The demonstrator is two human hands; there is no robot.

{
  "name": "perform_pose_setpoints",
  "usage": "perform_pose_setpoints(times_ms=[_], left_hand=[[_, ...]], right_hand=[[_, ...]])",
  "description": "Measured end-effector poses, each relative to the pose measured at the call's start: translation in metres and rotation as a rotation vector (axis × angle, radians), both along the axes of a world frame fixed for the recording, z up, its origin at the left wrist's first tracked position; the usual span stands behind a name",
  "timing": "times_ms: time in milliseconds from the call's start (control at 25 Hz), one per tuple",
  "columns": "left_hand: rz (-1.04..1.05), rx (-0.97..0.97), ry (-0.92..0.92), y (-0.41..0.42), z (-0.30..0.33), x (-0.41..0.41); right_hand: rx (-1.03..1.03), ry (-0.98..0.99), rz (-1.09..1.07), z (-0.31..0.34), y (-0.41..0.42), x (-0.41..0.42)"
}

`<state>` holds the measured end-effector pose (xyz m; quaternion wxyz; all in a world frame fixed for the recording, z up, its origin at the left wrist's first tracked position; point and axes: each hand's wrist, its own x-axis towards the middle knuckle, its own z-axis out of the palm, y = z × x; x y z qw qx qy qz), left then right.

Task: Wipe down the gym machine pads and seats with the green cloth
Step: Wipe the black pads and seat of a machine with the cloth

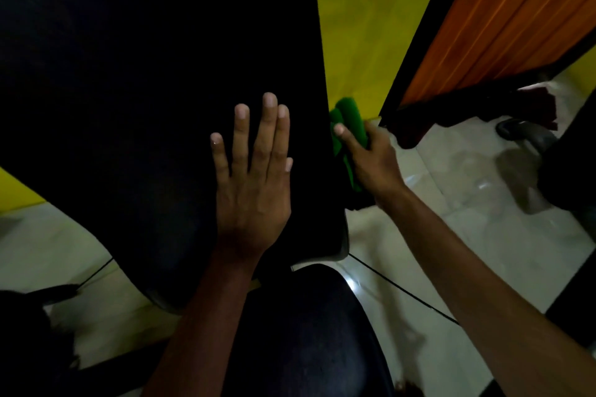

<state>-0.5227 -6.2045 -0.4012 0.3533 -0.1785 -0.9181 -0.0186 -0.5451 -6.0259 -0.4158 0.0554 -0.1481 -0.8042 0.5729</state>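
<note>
Cloth on the pad's right edge

Cloth (350, 135) sits bunched in the right hand (371, 161), whose fingers curl round it and press it against the right side edge of the black back pad (145, 74). Left hand (254, 177) lies flat on the pad's face, fingers straight, holding nothing, just beside that edge. The pad's long axis runs away from the person, so the edge runs the same way; the likely stroke goes along it, up or down. Right hand is the nearer one to the work. Seat (306, 332) lies below, between the forearms, near the pad's lower end
</note>
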Motion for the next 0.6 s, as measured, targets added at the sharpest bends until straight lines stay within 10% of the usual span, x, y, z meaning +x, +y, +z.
perform_pose_setpoints(times_ms=[120, 320, 600], left_hand=[[-0.009, -0.027, 0.006, -0.002, -0.017, 0.008], [-0.032, -0.047, -0.004, -0.004, -0.040, 0.016], [-0.078, -0.014, -0.081, -0.005, -0.063, 0.030]], right_hand=[[-0.020, 0.072, -0.074, -0.015, -0.007, 0.005], [-0.058, -0.342, -0.032, -0.089, 0.010, 0.050], [-0.134, 0.013, -0.029, -0.065, 0.010, 0.025]])
